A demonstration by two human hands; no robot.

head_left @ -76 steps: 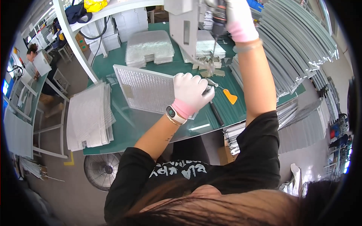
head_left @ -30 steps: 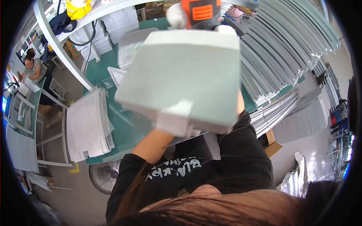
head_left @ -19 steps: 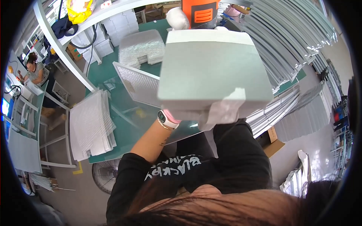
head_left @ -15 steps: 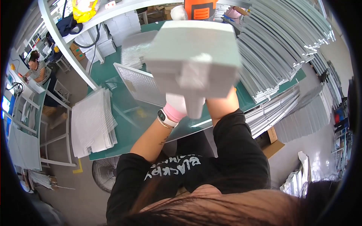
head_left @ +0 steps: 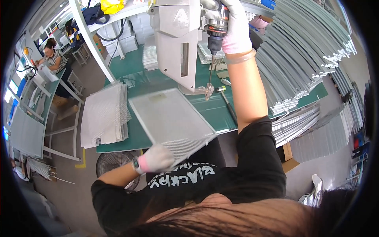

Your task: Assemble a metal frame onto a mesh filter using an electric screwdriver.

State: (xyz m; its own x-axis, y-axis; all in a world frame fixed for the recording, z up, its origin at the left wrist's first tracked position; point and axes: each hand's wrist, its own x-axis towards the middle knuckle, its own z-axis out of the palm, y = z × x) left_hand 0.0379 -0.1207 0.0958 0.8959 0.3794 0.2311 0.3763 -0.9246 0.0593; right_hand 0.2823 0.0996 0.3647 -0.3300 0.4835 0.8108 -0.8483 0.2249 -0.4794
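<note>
My left hand, in a white glove with a pink cuff and a wristwatch, grips the near corner of a rectangular metal mesh panel that lies tilted over the front edge of the green workbench. My right hand, gloved the same way, is raised and closed around a hanging power screwdriver. Its bit points down at a small bracket at the foot of a grey machine housing.
A stack of mesh panels lies at the bench's left end. Long stacks of metal frame strips fill the right side. A floor fan stands under the bench. Another person sits at a table far left.
The mesh panel, held up close to the camera a second ago, has come down and to the left. My right hand has gone up to the hanging screwdriver.
</note>
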